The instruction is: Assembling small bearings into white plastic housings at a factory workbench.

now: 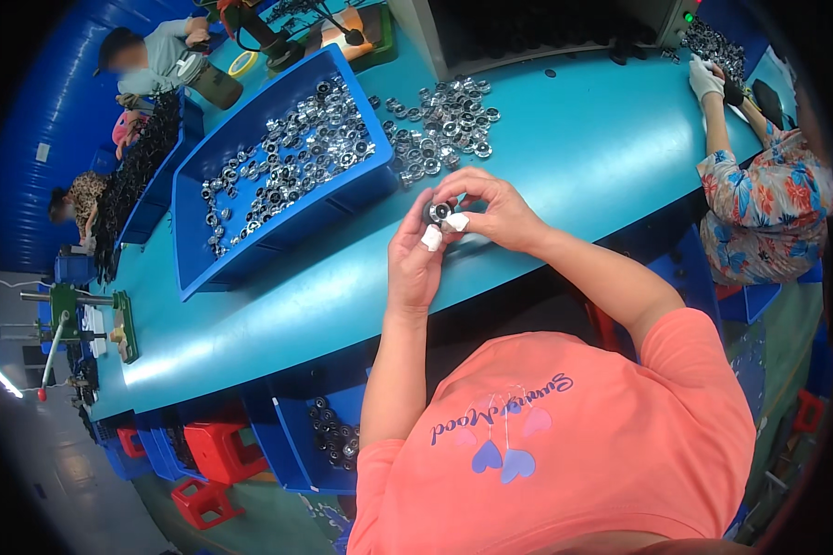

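Above the table edge, my left hand [414,264] and my right hand [496,211] meet around a small round part [441,212] with a silver, clear-looking rim and dark centre. The fingers of both hands are closed on it. A dark round piece [428,212] shows beside it under the left fingers; whether the two are joined I cannot tell. White wraps cover both thumb tips. Just beyond the hands lies a loose heap of similar shiny round parts [449,125]. A large blue bin [287,231] to the left holds many more of them.
The teal table [583,139] runs across the view. A grey machine housing [551,63] stands at the back. On the right, a gloved co-worker handles small parts [717,46]. Below the table are a blue bin of dark round parts [329,430] and red stools [217,450]. A green hand press [123,326] stands far left.
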Motion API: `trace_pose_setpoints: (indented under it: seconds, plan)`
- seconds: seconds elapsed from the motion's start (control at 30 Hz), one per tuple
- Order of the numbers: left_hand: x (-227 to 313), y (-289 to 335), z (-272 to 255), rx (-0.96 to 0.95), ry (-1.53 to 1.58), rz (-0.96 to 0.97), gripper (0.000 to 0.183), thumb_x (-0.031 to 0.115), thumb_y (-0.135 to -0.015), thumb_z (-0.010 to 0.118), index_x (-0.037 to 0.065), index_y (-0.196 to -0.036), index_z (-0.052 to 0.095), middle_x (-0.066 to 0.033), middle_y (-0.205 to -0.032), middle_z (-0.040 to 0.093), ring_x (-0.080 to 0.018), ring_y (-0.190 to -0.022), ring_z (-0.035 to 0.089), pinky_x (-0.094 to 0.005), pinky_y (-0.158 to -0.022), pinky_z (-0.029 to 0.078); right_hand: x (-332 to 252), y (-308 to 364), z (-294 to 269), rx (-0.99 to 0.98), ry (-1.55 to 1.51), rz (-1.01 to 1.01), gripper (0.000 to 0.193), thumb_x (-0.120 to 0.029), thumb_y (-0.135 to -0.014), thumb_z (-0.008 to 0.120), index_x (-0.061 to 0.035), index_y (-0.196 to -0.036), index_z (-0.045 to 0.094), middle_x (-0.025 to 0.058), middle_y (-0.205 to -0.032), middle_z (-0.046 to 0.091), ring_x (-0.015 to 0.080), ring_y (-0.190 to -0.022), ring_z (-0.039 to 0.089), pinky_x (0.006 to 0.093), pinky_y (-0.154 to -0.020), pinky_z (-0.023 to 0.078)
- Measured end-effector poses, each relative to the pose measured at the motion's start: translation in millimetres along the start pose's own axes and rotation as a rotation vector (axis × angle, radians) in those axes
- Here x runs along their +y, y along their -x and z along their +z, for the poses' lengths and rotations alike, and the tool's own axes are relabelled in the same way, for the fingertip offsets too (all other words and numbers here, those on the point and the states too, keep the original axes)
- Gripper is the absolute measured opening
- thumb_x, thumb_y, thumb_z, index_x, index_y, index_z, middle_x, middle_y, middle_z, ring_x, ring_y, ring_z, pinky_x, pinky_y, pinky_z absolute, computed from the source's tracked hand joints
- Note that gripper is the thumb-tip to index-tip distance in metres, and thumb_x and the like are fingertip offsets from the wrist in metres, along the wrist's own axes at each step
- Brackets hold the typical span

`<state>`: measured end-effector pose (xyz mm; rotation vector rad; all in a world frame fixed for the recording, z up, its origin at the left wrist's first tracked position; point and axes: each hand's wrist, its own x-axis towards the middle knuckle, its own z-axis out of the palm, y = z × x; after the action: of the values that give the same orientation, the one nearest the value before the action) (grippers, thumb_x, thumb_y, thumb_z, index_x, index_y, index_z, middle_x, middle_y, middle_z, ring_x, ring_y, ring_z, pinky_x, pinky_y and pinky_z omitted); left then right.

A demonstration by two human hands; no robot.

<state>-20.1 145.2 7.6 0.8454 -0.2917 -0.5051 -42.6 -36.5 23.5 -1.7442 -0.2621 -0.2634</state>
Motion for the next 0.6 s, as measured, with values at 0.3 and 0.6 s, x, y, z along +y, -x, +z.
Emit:
trace_pose_setpoints:
  seconds: [0.3, 0.6]
  plan:
    - [-12.8, -2.2, -2.9, 0.160, -0.230, 0.096, 0.041, 0.007, -0.103, 0.057, -0.003, -0.141, 0.049, -0.0115, -0.119, 0.066, -0.0168, -0.107, 0.066, -0.0311, -0.090, 0.056, -4.7, 2.8, 3.9, -0.024, -0.102, 0.152, 0.033, -0.004, -0.084, 0.073, -0.0065, -0.117, 0.072, 0.0060, -0.120, 0.064, 0.0173, -0.110, 0.061, 0.0319, -0.096, 0.051]
    - [-12.4, 0.3, -6.0, 0.180, -0.431, 0.178, 0.033, 0.007, -0.103, 0.057, -0.001, -0.135, 0.057, -0.0061, -0.112, 0.066, -0.0123, -0.098, 0.064, -0.0286, -0.085, 0.056, 5.0, 1.6, 4.4, -0.110, -0.294, 0.270, 0.029, -0.012, -0.090, 0.073, -0.0033, -0.118, 0.074, 0.0083, -0.115, 0.066, 0.0170, -0.106, 0.064, 0.0320, -0.095, 0.051]
